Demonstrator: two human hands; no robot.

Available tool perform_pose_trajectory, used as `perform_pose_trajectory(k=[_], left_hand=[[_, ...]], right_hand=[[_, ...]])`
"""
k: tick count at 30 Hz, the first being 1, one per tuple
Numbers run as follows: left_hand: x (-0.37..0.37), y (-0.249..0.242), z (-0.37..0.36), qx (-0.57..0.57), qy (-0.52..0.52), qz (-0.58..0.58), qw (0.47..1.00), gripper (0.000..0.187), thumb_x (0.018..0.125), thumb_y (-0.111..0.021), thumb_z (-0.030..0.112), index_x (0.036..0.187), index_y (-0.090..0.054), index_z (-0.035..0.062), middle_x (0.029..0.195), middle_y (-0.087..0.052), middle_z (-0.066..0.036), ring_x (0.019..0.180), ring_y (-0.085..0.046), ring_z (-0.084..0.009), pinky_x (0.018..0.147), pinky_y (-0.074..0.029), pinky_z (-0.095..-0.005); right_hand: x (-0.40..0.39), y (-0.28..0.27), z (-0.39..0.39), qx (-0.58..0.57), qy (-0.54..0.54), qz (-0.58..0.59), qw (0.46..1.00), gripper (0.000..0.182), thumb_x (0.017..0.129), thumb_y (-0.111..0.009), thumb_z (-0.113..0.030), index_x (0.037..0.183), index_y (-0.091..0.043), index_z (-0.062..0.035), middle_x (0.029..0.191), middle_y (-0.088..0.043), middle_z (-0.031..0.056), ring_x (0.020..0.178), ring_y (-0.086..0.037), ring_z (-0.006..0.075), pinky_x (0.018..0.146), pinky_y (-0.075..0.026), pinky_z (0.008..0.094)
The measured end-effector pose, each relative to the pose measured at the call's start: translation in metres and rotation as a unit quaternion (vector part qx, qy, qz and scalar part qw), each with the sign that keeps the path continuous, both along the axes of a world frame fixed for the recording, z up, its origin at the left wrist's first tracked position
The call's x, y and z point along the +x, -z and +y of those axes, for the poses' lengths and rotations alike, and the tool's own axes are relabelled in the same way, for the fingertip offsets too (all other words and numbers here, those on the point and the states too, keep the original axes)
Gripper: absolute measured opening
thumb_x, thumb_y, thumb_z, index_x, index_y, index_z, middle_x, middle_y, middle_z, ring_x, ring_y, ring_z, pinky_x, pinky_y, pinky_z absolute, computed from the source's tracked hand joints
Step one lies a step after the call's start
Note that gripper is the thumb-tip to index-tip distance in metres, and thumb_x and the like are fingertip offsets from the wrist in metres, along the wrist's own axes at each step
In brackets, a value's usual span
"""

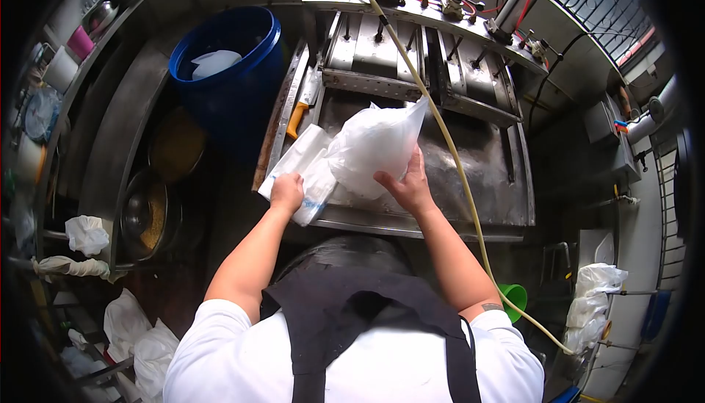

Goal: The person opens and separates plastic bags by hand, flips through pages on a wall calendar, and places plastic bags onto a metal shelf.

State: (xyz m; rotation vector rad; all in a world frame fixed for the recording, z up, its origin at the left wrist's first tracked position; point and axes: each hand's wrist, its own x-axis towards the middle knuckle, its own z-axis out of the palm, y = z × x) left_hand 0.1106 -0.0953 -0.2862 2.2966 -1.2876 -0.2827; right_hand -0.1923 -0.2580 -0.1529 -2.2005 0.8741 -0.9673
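My left hand [287, 192] is closed on the near left edge of a flat stack of folded white plastic bags [299, 155], which has some blue print at its lower end. My right hand [411, 182] grips the lower right side of a puffed-out, translucent white plastic bag [373, 146]. Its thumb lies on the near face, and the other fingers are partly hidden behind the bag. The puffed bag's left side touches the stack, and one pointed corner sticks up at the upper right. Both are over the left part of a wet metal table [470, 155].
A knife with an orange handle [297, 119] lies along the table's left edge. Metal press boxes [374, 54] stand at the back. A pale hose [457, 155] crosses the table. A blue barrel [220, 102] stands left, near a metal bowl [139, 216] of yellowish grains.
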Motion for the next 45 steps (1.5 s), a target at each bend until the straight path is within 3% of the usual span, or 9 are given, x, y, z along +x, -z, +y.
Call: perform_pose_trajectory(k=[9,17,20,23,28,32,38,41,45], left_hand=[[0.094,-0.103,0.000,-0.293,-0.295,-0.037,0.909,0.015,0.103,-0.063,0.018,0.101,-0.065,0.0026,0.089,-0.073,-0.023,0.085,-0.071,-0.0446,0.077,-0.056,-0.0495],[0.041,-0.230,0.008,-0.414,-0.105,-0.023,0.904,0.008,0.104,-0.064,0.013,0.103,-0.062,0.0049,0.089,-0.068,-0.016,0.081,-0.067,-0.0328,0.074,-0.054,-0.0428],[-0.042,-0.218,0.025,-0.280,0.140,0.128,0.941,0.008,0.104,-0.063,0.012,0.102,-0.066,0.0047,0.089,-0.069,-0.015,0.077,-0.066,-0.0220,0.070,-0.054,-0.0371],[-0.104,-0.192,0.045,0.012,0.363,0.260,0.895,0.022,0.104,-0.063,0.013,0.120,-0.068,-0.0005,0.110,-0.073,-0.017,0.106,-0.069,-0.0243,0.093,-0.054,-0.0396],[-0.086,-0.185,0.076,-0.026,0.233,0.577,0.783,0.035,0.106,-0.063,0.019,0.135,-0.064,-0.0012,0.123,-0.072,-0.012,0.115,-0.068,-0.0202,0.104,-0.052,-0.0363],[-0.037,-0.150,0.094,-0.083,0.011,0.639,0.765,0.027,0.107,-0.065,0.029,0.115,-0.068,0.0042,0.097,-0.072,-0.004,0.080,-0.069,-0.0126,0.075,-0.060,-0.0309],[-0.037,-0.099,0.085,-0.069,0.052,0.735,0.673,0.091,0.101,-0.067,0.055,0.166,-0.024,0.0082,0.156,-0.049,-0.016,0.148,-0.043,-0.0271,0.116,-0.039,-0.0487],[-0.046,-0.104,0.069,-0.054,0.186,0.857,0.478,0.058,0.103,-0.067,0.044,0.146,-0.054,0.0081,0.131,-0.069,-0.014,0.121,-0.068,-0.0245,0.104,-0.053,-0.0463],[-0.035,-0.146,0.078,-0.069,0.056,0.793,0.603,0.022,0.105,-0.067,0.029,0.107,-0.069,0.0075,0.095,-0.075,-0.005,0.087,-0.074,-0.0197,0.084,-0.061,-0.0413]], right_hand=[[-0.040,0.059,0.058,0.082,0.071,-0.058,0.992,0.074,0.093,-0.082,-0.033,0.148,-0.046,0.0010,0.139,-0.051,0.0192,0.113,-0.061,0.0281,0.098,-0.051,0.0413],[0.002,0.052,0.076,0.298,-0.105,0.082,0.945,0.040,0.101,-0.072,-0.029,0.128,-0.067,0.0000,0.126,-0.067,0.0113,0.092,-0.071,0.0197,0.083,-0.057,0.0330],[0.036,0.042,0.077,0.477,-0.196,0.016,0.856,0.055,0.103,-0.068,-0.043,0.140,-0.061,-0.0030,0.139,-0.065,0.0110,0.099,-0.072,0.0216,0.089,-0.057,0.0345],[0.057,-0.016,0.087,0.785,-0.242,-0.274,0.500,0.067,0.103,-0.068,-0.046,0.152,-0.047,-0.0066,0.134,-0.065,0.0119,0.108,-0.071,0.0237,0.097,-0.058,0.0372],[0.044,0.015,0.067,0.625,-0.197,-0.158,0.739,0.045,0.099,-0.067,-0.013,0.142,-0.057,-0.0025,0.118,-0.070,0.0106,0.100,-0.070,0.0205,0.088,-0.056,0.0335],[0.031,-0.039,0.080,0.629,-0.210,-0.197,0.722,0.044,0.094,-0.062,-0.004,0.138,-0.060,-0.0009,0.112,-0.071,0.0086,0.097,-0.068,0.0174,0.085,-0.055,0.0319],[0.040,-0.061,0.088,0.653,-0.271,-0.213,0.674,0.047,0.091,-0.062,-0.006,0.137,-0.060,0.0017,0.114,-0.072,0.0102,0.098,-0.070,0.0184,0.087,-0.056,0.0321],[0.048,-0.071,0.092,0.649,-0.287,-0.208,0.673,0.048,0.091,-0.063,-0.006,0.139,-0.059,0.0018,0.116,-0.072,0.0112,0.098,-0.071,0.0192,0.087,-0.056,0.0325],[0.046,-0.080,0.087,0.629,-0.243,-0.206,0.709,0.050,0.093,-0.064,-0.008,0.141,-0.057,0.0015,0.118,-0.072,0.0118,0.100,-0.071,0.0198,0.089,-0.057,0.0329]])
